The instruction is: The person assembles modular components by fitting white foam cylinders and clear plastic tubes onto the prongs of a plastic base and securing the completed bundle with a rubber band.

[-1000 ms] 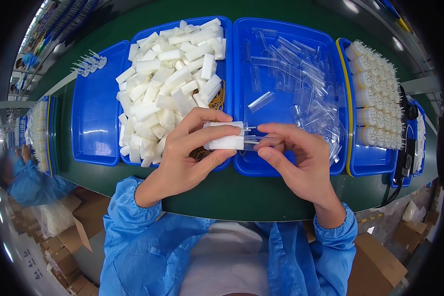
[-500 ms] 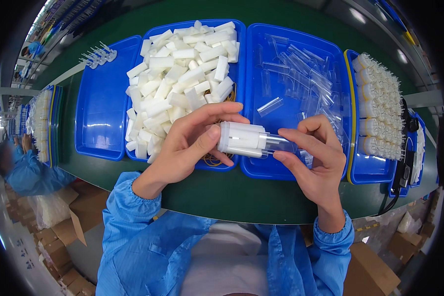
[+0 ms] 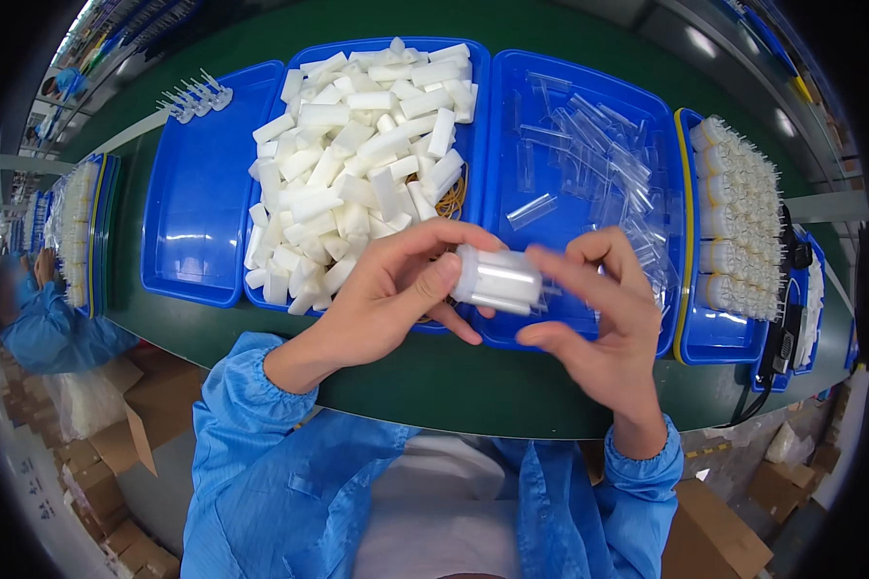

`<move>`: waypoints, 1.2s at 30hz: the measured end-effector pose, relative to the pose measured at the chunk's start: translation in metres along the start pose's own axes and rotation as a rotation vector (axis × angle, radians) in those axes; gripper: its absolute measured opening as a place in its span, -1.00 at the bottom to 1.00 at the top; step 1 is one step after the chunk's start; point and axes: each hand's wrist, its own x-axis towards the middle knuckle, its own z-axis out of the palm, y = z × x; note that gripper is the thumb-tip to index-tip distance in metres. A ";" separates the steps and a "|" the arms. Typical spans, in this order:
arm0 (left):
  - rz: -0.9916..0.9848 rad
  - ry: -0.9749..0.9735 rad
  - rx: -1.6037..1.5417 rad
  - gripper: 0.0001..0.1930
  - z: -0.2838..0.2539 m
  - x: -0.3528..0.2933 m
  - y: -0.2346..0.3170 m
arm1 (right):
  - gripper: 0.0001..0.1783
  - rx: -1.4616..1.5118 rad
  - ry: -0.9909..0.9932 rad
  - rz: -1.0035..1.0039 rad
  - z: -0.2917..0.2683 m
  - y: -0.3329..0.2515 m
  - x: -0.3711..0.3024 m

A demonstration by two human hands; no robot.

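Note:
My left hand is closed round the left end of a short cylindrical assembly, held level above the table. The assembly has a clear cap-like end, white foam pieces and clear tubes lying lengthwise. Just past its right end is my right hand, thumb and index finger apart, smeared by motion. Nothing shows between those fingers; whether the index fingertip touches the assembly I cannot tell. Beyond the left hand lie white foam blocks heaped in a blue tray. Clear plastic tubes lie in the blue tray to its right.
Several pronged clear parts stand in the far end of a left blue tray. Tan rubber bands show beside the foam. Assembled pieces stand in rows at right, near a black cable. Another person sits at far left.
The clear tube that stuck out from the assembly's right end no longer projects as far. My right thumb and index finger have spread apart. The assembly has shifted slightly right.

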 end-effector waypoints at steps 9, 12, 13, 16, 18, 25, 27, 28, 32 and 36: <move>0.054 0.211 0.083 -0.73 -0.003 -0.001 0.007 | -0.69 -1.002 -0.149 -0.182 0.006 0.035 0.029; 0.060 0.221 0.064 -0.71 -0.003 -0.001 0.007 | -0.69 -0.969 -0.227 -0.246 0.011 0.039 0.032; 0.062 0.224 0.064 -0.71 -0.003 -0.001 0.007 | -0.69 -0.967 -0.228 -0.250 0.010 0.039 0.032; 0.161 0.276 0.092 -0.70 0.000 -0.002 0.008 | -0.72 -0.728 -0.257 -0.201 -0.001 0.030 0.025; 0.186 0.267 0.165 -0.68 0.000 -0.003 0.010 | -0.67 -0.383 -0.199 0.043 -0.011 0.016 0.019; 0.169 0.187 0.213 -0.62 0.002 -0.003 0.003 | -0.58 0.009 0.041 -0.003 -0.011 0.007 0.002; 0.131 0.189 0.242 -0.60 0.005 -0.004 0.003 | -0.62 0.172 0.089 0.089 -0.010 0.010 -0.002; 0.125 0.186 0.248 -0.60 0.006 -0.004 0.002 | -0.62 0.177 0.095 0.091 -0.013 0.011 -0.004; 0.124 0.170 0.326 -0.62 0.004 -0.003 0.000 | -0.70 0.261 0.027 0.198 -0.018 0.016 -0.011; 0.193 0.160 0.345 -0.65 0.002 0.000 -0.001 | -0.73 0.640 0.052 0.401 -0.011 0.012 -0.009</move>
